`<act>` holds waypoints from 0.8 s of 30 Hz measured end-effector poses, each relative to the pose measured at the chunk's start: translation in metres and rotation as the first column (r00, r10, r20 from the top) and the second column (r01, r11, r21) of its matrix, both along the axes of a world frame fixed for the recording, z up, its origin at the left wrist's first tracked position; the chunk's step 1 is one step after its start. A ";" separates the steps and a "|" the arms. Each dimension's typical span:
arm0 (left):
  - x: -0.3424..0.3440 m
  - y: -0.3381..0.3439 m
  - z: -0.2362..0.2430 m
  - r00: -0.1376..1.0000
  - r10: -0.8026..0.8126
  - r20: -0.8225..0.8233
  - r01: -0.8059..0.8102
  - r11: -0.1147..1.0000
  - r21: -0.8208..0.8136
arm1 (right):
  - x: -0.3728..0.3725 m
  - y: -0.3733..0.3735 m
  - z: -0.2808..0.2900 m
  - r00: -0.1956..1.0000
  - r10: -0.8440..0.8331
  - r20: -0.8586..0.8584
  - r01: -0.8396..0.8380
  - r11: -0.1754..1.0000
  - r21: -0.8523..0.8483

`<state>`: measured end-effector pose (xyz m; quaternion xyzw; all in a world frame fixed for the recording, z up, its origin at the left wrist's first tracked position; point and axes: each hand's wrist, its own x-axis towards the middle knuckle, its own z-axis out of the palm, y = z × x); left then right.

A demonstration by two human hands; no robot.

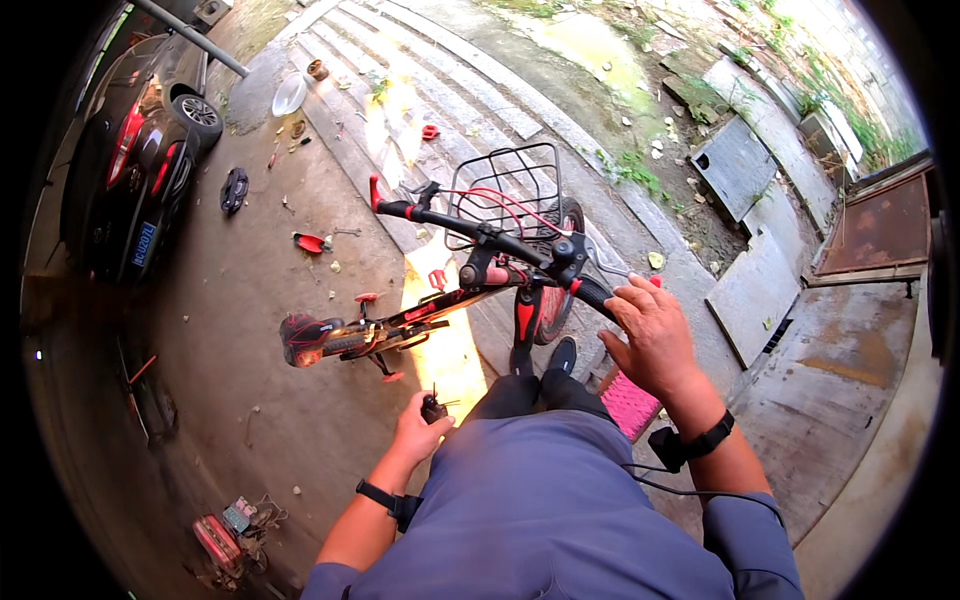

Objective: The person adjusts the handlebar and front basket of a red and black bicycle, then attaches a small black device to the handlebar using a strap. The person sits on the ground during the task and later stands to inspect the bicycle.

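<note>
A small black and red bicycle (440, 315) stands in front of me, its saddle (308, 340) to the left and a black wire basket (505, 190) at the front. My right hand (652, 335) is at the right handlebar grip (592, 294), fingers stretched over its end and thumb apart. The brake lever (600, 262) is just beyond the fingertips. My left hand (418, 430) is closed around a small black tool with thin prongs (434, 408), which looks like a folding hex key set. The fingers partly hide the tool's body.
A dark car (130, 170) is parked at the far left. Broad stone steps (420, 80) run behind the bicycle. Loose tools, a wrench (347, 232) and a red and black object (312, 243) among them, lie on the concrete. A pink mat (630, 405) is beside my feet; a red toolbox (217, 542) sits lower left.
</note>
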<state>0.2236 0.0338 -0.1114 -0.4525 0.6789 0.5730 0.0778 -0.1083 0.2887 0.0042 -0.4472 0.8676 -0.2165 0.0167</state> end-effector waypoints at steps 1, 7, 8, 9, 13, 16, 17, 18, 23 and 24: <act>0.002 0.001 -0.005 1.000 -0.019 -0.005 0.019 1.000 -0.006 | -0.001 0.003 -0.004 1.000 -0.016 0.012 0.015 1.000 0.008; -0.018 0.005 -0.003 0.996 -0.088 0.015 0.088 0.996 0.009 | -0.010 0.013 0.010 0.999 0.025 -0.048 -0.022 0.998 0.061; -0.029 0.006 0.004 0.995 -0.092 0.024 0.091 0.995 0.038 | -0.011 0.014 0.012 0.997 0.034 -0.062 -0.031 0.998 0.052; -0.034 0.004 0.002 0.995 -0.093 0.021 0.091 0.994 0.060 | -0.010 0.011 0.014 0.998 0.032 -0.048 -0.030 0.999 0.042; -0.049 -0.001 0.000 0.986 -0.161 0.035 0.160 0.987 0.023 | -0.017 0.014 0.011 0.997 0.064 0.046 -0.062 0.997 -0.040; -0.061 0.000 0.007 0.984 -0.166 0.072 0.166 0.986 0.003 | -0.025 0.017 0.006 0.996 0.048 0.078 -0.033 0.983 -0.183; -0.062 0.001 0.005 0.984 -0.159 0.077 0.160 0.987 -0.010 | -0.031 0.018 0.007 0.997 0.037 0.067 -0.021 0.974 -0.225; -0.062 0.003 0.002 0.985 -0.151 0.085 0.153 0.988 -0.020 | -0.037 0.020 0.007 0.998 0.027 0.060 -0.010 0.964 -0.265; -0.053 0.021 -0.024 0.997 -0.001 0.083 0.002 1.000 -0.013 | -0.094 0.034 0.001 0.982 -0.096 0.163 0.152 0.915 -0.374; -0.053 0.028 -0.030 0.997 0.045 0.059 -0.046 0.999 0.018 | -0.108 0.039 -0.003 0.980 -0.092 0.175 0.149 0.924 -0.351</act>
